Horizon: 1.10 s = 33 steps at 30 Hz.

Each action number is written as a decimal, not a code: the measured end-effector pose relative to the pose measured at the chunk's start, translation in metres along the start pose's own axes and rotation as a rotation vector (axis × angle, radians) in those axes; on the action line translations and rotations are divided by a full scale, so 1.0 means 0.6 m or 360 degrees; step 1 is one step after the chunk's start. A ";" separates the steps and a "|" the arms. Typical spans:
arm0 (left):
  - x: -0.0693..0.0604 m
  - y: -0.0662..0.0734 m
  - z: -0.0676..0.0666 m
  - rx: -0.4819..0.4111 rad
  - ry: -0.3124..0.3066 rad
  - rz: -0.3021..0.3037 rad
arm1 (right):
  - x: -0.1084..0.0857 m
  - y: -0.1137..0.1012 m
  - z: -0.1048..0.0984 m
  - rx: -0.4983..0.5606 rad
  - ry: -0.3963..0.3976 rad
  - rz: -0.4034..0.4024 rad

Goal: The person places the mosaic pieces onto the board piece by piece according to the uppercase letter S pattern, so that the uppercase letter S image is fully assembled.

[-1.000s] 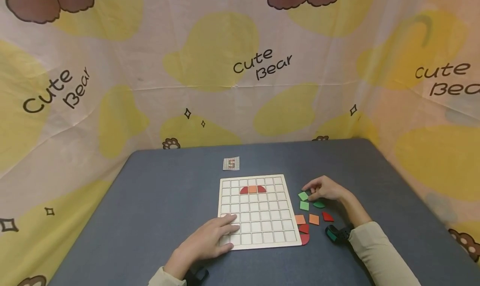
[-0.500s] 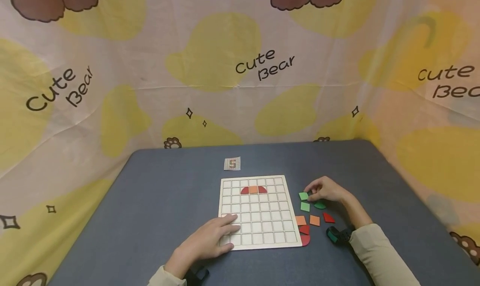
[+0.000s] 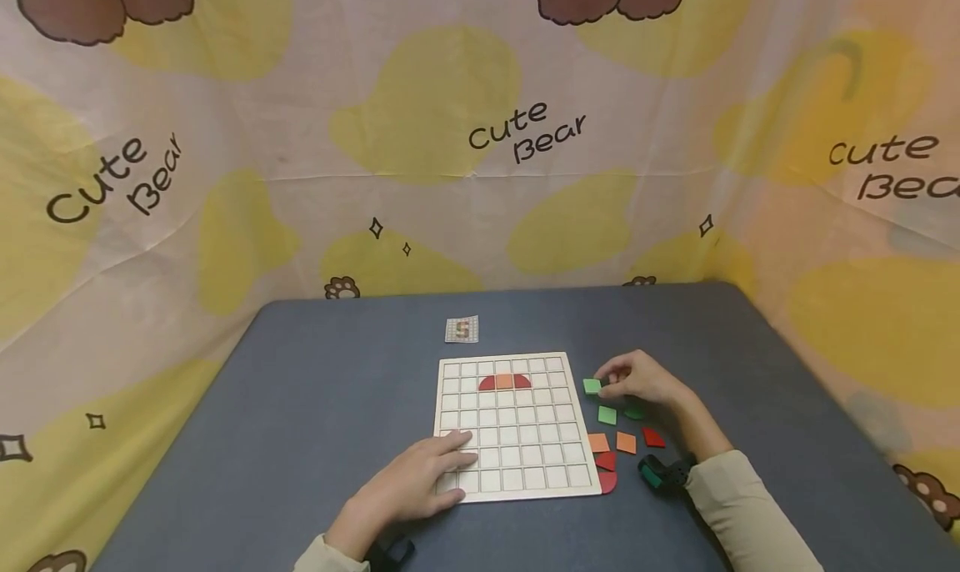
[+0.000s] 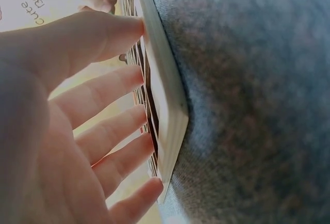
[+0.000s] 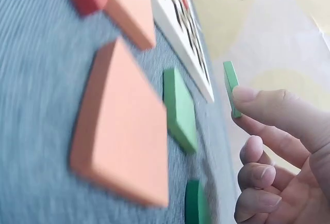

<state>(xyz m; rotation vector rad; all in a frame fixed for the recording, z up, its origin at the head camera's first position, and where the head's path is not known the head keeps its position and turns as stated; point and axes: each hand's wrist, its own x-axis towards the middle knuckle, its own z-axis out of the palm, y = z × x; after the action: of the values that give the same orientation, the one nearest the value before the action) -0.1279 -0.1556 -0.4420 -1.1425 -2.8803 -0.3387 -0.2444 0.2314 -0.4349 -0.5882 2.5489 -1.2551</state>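
Between thumb and fingertips my right hand (image 3: 641, 380) pinches a light green square tile (image 5: 231, 87), lifted off the table beside the board's right edge. My left hand (image 3: 416, 476) rests with spread, straight fingers on the lower left corner of the white grid board (image 3: 517, 455). Near the board's top, an orange square tile (image 3: 504, 381) sits between two red rounded tiles. Below the right hand lie another light green square (image 3: 607, 415) and a dark green piece (image 3: 634, 413), partly hidden by that hand in the head view.
Right of the board lie an orange square (image 3: 626, 444), a red piece (image 3: 653, 437), and another orange square (image 3: 597, 443) with red pieces (image 3: 606, 462) against the board's edge. A small pattern card (image 3: 462, 329) lies beyond the board on the blue-grey table (image 3: 337, 372).
The light green square has come up off the table in my right hand and moved slightly left toward the board. My left hand stays in place on the board.
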 end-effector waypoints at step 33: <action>0.000 0.004 0.000 0.0009 -0.0030 -0.0026 | 0.042 -0.070 0.054 0.0034 0.0014 -0.0089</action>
<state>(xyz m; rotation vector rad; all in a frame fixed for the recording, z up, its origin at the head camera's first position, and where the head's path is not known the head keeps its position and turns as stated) -0.1264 -0.1536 -0.4418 -1.1282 -2.9065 -0.3218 -0.2438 0.1744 -0.4220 -0.6549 2.5391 -1.3045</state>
